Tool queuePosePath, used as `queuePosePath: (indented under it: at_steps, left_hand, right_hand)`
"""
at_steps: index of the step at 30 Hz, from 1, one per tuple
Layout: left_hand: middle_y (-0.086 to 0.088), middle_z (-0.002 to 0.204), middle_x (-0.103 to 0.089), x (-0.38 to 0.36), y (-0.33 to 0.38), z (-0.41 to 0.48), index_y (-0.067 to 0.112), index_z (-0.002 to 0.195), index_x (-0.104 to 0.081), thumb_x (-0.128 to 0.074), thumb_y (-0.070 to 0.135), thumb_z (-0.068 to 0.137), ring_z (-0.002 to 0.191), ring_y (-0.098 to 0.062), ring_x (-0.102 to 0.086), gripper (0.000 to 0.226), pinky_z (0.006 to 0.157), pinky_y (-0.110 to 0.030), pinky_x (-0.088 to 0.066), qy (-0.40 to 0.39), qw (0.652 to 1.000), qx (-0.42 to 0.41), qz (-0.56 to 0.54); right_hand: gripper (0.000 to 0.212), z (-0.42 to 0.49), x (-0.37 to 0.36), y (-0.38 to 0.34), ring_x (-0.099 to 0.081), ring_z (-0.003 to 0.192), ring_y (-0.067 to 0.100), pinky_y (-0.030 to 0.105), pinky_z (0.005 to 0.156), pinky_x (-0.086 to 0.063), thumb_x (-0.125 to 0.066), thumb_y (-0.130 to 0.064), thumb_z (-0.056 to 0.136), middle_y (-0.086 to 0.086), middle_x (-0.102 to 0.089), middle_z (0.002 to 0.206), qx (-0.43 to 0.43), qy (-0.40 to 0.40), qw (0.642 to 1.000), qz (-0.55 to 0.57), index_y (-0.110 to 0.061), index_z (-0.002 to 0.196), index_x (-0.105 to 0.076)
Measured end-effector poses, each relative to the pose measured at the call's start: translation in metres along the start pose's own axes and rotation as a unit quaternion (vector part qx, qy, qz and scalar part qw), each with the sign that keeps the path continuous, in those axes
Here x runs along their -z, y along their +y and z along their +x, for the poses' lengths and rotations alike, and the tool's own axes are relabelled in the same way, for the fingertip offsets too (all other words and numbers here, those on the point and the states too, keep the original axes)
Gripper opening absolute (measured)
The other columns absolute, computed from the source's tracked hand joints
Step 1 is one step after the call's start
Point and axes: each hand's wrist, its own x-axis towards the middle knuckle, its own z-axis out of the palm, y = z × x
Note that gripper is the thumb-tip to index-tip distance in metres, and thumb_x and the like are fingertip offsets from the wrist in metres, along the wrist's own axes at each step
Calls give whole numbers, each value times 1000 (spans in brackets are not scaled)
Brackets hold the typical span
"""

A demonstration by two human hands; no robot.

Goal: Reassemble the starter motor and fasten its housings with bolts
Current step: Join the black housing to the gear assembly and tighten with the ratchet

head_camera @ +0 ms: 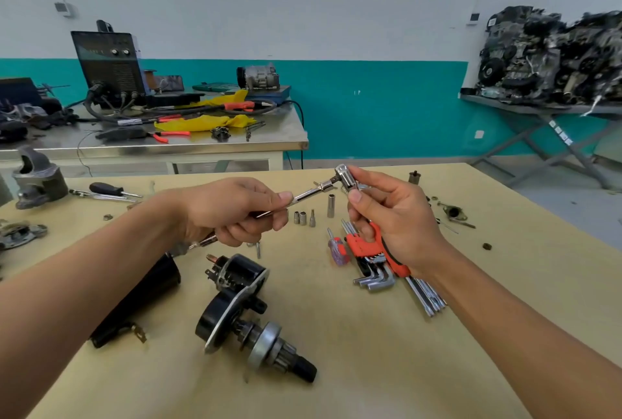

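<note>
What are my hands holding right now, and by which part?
The left hand grips the wrench around its handle; the right hand pinches the socket at the wrench's head.

Glossy chrome metal ratchet (323, 187); matt tan tabletop (370, 351); shiny black starter motor (242, 301).

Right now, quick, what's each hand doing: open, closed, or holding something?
Left hand: grips the ratchet by its handle.
Right hand: pinches the socket at the ratchet's far end.
</note>
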Motion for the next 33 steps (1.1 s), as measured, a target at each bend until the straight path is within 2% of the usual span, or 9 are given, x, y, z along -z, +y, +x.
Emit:
queuePosePath:
  at_steps: [7, 12, 17, 19, 22, 24, 25, 28, 33]
  left_hand:
    - [5, 52, -30, -4, -1, 5, 16, 75, -58, -45, 47, 99, 43, -7, -22, 42, 35, -16, -19, -49, 997, 8, -63]
    - [4, 52, -29, -9, -10, 10, 18, 69, -55, -51, 50, 93, 43, -8, -20, 41, 36, -15, -19, -20, 995, -19, -92]
    - [5, 52, -33, -19, -2, 12, 22, 64, -55, -45, 56, 93, 45, -12, -24, 46, 41, -20, -24, 115, 987, -77, 82]
    - [10, 47, -38, -27, 3, 16, 19, 64, -56, -42, 60, 90, 41, -6, -30, 50, 42, -15, -29, 211, 950, -113, 199]
    - [12, 50, -47, -33, 5, 23, 20, 68, -54, -42, 51, 98, 45, -6, -46, 44, 45, -16, -34, 338, 845, -166, 379]
    - [14, 56, -45, -31, 8, 23, 24, 72, -50, -40, 49, 100, 50, -5, -48, 38, 48, -27, -37, 367, 784, -169, 472]
    - [16, 58, -44, -30, 9, 24, 25, 74, -50, -38, 51, 99, 53, -4, -47, 38, 49, -30, -39, 364, 769, -171, 496]
    - [15, 60, -45, -27, 10, 25, 19, 75, -51, -34, 55, 95, 54, -4, -46, 44, 50, -32, -41, 330, 790, -204, 475]
    - [6, 56, -43, -29, 10, 20, 14, 69, -52, -40, 54, 92, 48, -6, -42, 48, 47, -18, -33, 263, 860, -220, 377]
  right_hand:
    - [38, -7, 6, 6, -49, 47, 9, 19, 48, -47, -64, -19, 89, 0, -67, 68, 38, -11, 999, 16, -47, 114, -71]
    - [39, -4, 5, 7, -48, 45, 10, 19, 46, -46, -62, -13, 92, 3, -66, 67, 43, 6, 999, 19, -44, 115, -71]
    - [40, -2, 3, 8, -47, 45, 10, 19, 46, -46, -58, -3, 96, 1, -65, 64, 20, 25, 999, 5, -38, 114, -67]
    - [37, -1, 3, 6, -47, 46, 10, 19, 45, -45, -58, -4, 97, 0, -64, 63, 1, 46, 999, 8, -36, 114, -66]
    - [35, 5, 4, -2, -50, 46, 12, 23, 45, -46, -60, -9, 98, 1, -65, 63, -49, 63, 997, -10, -32, 124, -61]
    - [39, 13, 6, -10, -58, 52, 17, 27, 48, -49, -59, -11, 99, 5, -66, 66, -117, 20, 993, 1, -29, 133, -55]
    - [36, 16, 8, -15, -62, 56, 20, 29, 51, -51, -58, -13, 100, 8, -68, 68, -151, -16, 988, 4, -27, 132, -54]
    - [27, 22, 16, -28, -67, 63, 24, 33, 57, -55, -61, -16, 98, 12, -72, 77, -170, -87, 981, -34, -23, 124, -57]
    - [26, 19, 27, -37, -73, 73, 21, 25, 61, -55, -69, -11, 92, 12, -76, 89, -27, -153, 964, -215, -25, 112, -60]
